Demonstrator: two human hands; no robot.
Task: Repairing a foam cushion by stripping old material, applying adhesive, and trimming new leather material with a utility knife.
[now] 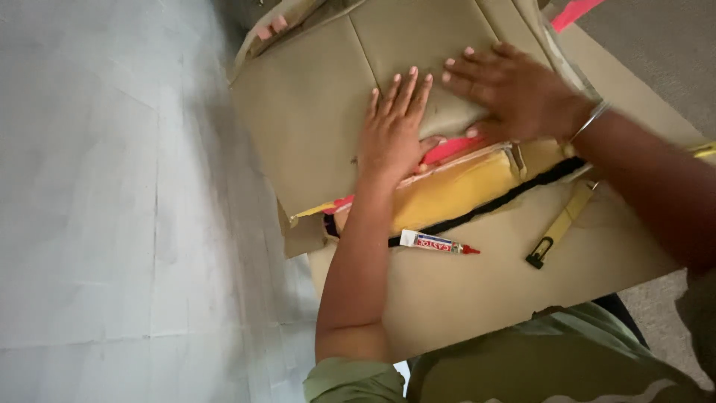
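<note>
Tan leatherette seat cover (313, 112) lies under both flat, open palms: left hand (393, 127) and right hand (514, 89), grasping nothing. Small white glue tube (436, 243) lies at five o'clock from the left hand.

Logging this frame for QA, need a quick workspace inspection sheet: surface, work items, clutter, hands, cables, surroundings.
Surface: brown cardboard sheet on a pale floor.
Work items: tan padded panel with a yellow and pink layer showing at its edge.
Clutter: small glue tube; tan strap with black clip; black cord.
Hands: left hand and right hand both flat on the panel, fingers spread, no grip.
Cables: nothing seen.
Surroundings: another person's fingertips at the panel's top edge.
</note>
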